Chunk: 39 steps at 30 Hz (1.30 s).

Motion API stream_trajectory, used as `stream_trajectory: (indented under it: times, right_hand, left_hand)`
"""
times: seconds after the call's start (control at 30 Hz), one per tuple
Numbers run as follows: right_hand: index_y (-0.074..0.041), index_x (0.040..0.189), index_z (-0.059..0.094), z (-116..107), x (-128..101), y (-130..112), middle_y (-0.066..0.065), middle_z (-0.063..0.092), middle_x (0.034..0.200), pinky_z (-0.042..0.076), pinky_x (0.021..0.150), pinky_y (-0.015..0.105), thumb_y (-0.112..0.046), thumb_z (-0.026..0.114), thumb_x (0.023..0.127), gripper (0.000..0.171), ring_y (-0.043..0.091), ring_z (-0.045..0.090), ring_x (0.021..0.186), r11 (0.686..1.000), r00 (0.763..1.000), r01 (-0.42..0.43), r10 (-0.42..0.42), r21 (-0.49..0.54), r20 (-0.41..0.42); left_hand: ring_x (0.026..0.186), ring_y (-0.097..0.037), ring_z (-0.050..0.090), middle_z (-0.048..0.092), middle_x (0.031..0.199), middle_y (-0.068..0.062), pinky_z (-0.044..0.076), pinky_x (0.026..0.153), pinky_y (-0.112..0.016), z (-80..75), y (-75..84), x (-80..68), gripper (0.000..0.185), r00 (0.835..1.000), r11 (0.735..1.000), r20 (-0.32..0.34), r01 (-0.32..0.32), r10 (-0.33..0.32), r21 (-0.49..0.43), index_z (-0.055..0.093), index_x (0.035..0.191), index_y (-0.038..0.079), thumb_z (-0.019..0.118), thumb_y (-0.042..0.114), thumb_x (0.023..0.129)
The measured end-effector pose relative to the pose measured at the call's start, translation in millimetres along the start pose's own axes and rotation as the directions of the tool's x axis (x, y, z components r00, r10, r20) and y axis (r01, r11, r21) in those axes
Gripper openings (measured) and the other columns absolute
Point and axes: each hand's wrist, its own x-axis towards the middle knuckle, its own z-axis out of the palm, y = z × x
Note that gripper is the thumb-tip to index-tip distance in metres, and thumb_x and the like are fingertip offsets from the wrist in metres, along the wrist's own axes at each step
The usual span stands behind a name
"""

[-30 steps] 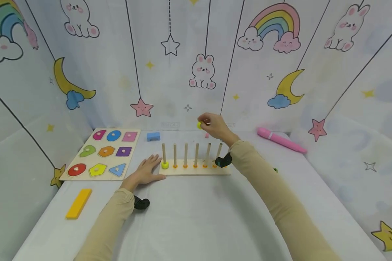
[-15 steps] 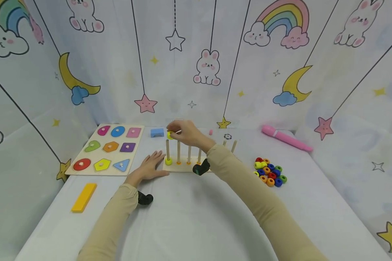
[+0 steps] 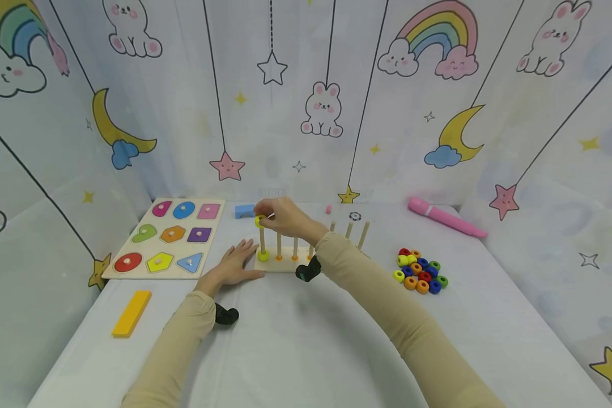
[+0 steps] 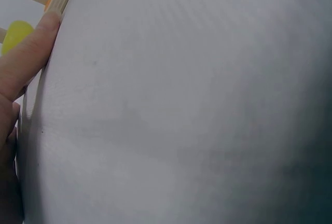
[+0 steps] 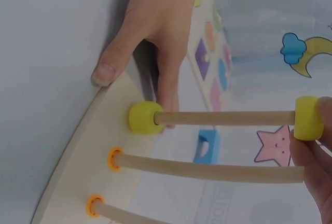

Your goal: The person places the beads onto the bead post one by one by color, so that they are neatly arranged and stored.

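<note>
My right hand pinches a yellow bead at the top of the leftmost peg of a wooden peg board. In the right wrist view the peg's tip meets that bead. A second yellow bead sits at the foot of the same peg. The other pegs that show carry no beads; orange rings mark their bases. My left hand lies with fingers spread at the board's left end, its thumb against the front edge. My right forearm and hand hide part of the board.
Several coloured beads lie in a cluster right of the board. A shape puzzle lies at left, with a yellow block before it. A blue block is behind; a pink pen-shaped thing lies at back right.
My right hand has come left with the yellow bead, from over the board's right part to the leftmost peg, then lowered it to the peg's tip. My left hand stays at the board.
</note>
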Motion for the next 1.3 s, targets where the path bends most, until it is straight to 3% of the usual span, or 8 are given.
stream_trajectory:
  times: [0.2,0.37,0.63,0.9,1.07,1.3]
  right_hand:
    - [-0.001,0.114,0.062,-3,-3,-2,0.009,0.066,0.107,0.049,0.082,0.015,-0.006,0.063,0.090,0.025,0.014,0.062,0.098,1.000,1.000,0.005,-0.005,0.013,0.003]
    - [-0.001,0.115,0.062,-11,-7,2,0.008,0.066,0.107,0.048,0.084,0.014,-0.007,0.062,0.091,0.025,0.014,0.062,0.098,0.999,1.000,0.003,-0.004,-0.034,-0.019]
    - [-0.001,0.112,0.064,-47,-32,27,0.010,0.068,0.105,0.051,0.083,0.019,-0.008,0.062,0.090,0.022,0.016,0.064,0.096,0.997,0.992,-0.054,0.047,-0.063,-0.115]
    - [0.002,0.110,0.064,-96,-80,70,0.013,0.068,0.105,0.052,0.086,0.027,-0.007,0.060,0.091,0.021,0.021,0.065,0.097,0.986,0.960,-0.159,0.144,-0.042,-0.239]
    - [0.001,0.110,0.064,-119,-114,97,0.014,0.068,0.103,0.053,0.085,0.037,-0.008,0.059,0.092,0.020,0.026,0.065,0.095,0.966,0.929,-0.245,0.211,-0.079,-0.305]
    - [-0.001,0.114,0.062,-133,-174,133,0.015,0.066,0.107,0.052,0.085,0.046,-0.011,0.055,0.096,0.023,0.030,0.061,0.100,0.919,0.902,-0.378,0.340,-0.109,-0.267]
  left_hand:
    - [0.142,-0.037,0.004,0.015,0.154,-0.021,0.000,0.114,-0.054,1.0,0.9,-1.9,0.088,1.000,1.000,-0.013,-0.006,0.006,0.015,0.028,0.147,0.001,0.066,0.049,0.084]
    - [0.142,-0.036,0.004,0.015,0.155,-0.020,0.000,0.114,-0.053,2.9,1.1,-0.4,0.088,1.000,1.000,-0.015,-0.008,0.008,0.009,0.028,0.147,0.000,0.066,0.049,0.083]
    - [0.142,-0.038,0.005,0.015,0.154,-0.021,0.000,0.114,-0.053,7.4,2.6,1.0,0.088,1.000,1.000,-0.021,-0.015,0.015,0.022,0.028,0.147,-0.001,0.066,0.048,0.084]
    - [0.142,-0.038,0.006,0.015,0.154,-0.021,0.000,0.114,-0.053,6.7,-2.0,-1.7,0.089,0.999,0.999,-0.037,-0.021,0.022,0.025,0.028,0.146,-0.002,0.066,0.048,0.084]
    - [0.141,-0.038,0.005,0.014,0.154,-0.022,-0.001,0.114,-0.053,6.9,-4.6,-1.1,0.089,0.999,1.000,-0.037,-0.028,0.028,0.011,0.028,0.146,-0.002,0.067,0.048,0.083]
    - [0.142,-0.037,0.004,0.014,0.154,-0.021,-0.001,0.114,-0.052,7.6,-1.9,-0.3,0.089,0.999,1.000,-0.034,-0.031,0.031,0.002,0.027,0.147,-0.001,0.067,0.048,0.084]
